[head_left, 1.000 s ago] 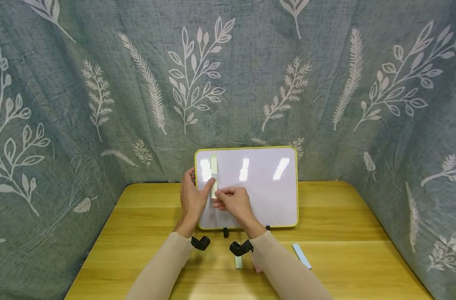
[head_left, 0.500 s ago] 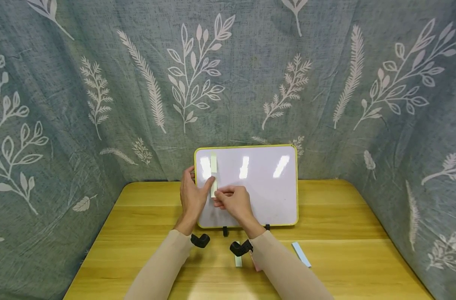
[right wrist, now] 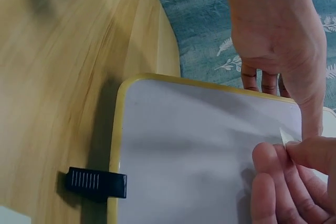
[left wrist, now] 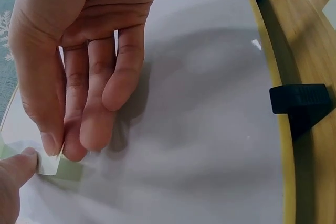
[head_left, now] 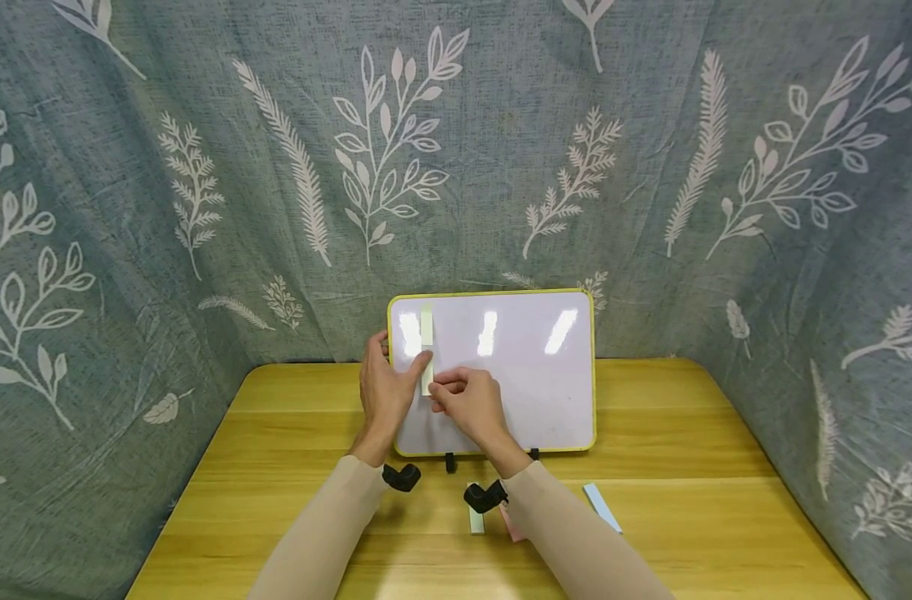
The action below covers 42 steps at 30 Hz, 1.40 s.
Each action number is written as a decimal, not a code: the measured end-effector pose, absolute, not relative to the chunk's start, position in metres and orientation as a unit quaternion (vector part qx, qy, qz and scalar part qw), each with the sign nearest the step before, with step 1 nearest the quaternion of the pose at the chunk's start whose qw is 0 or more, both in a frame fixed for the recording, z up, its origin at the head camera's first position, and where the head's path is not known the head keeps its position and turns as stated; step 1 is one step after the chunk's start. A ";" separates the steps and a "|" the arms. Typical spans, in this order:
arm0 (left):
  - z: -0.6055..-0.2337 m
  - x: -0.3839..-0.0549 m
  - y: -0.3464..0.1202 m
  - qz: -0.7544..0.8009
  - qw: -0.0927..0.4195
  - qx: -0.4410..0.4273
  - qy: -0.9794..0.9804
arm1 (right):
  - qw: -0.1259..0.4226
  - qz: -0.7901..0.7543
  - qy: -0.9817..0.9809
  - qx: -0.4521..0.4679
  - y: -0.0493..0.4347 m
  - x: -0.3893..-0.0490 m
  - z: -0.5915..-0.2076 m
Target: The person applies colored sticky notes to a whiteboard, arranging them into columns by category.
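Two hands (head_left: 387, 398) (head_left: 473, 408), one whiteboard (head_left: 523, 383), two strips (head_left: 427, 327) (head_left: 428, 379), three pads (head_left: 477, 522) (head_left: 512, 525) (head_left: 602, 508).

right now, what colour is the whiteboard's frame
Yellow; the frame shows best in the head view, where most of it is visible.

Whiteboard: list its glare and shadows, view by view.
Head: three bright glare patches across the upper whiteboard; left wrist: soft grey shadows beside the right hand, one small glint near the yellow edge; right wrist: no strong glare, faint shadows by the same hand.
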<state>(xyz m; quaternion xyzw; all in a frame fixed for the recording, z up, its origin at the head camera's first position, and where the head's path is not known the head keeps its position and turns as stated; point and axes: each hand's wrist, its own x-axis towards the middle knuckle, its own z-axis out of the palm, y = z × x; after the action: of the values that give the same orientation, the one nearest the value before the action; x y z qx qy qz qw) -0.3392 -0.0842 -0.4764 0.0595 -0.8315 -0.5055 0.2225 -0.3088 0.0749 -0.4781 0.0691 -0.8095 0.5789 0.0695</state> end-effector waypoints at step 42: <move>-0.470 -0.340 -0.089 -0.502 0.215 0.061 -0.836 | 0.091 0.557 -0.819 0.100 0.074 -0.311 -0.485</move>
<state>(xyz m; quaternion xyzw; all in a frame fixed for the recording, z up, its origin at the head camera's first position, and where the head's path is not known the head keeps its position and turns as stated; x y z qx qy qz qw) -0.3403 -0.0886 -0.4705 0.0611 -0.8357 -0.5016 0.2153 -0.3110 0.0744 -0.4851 0.1001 -0.8191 0.5574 0.0910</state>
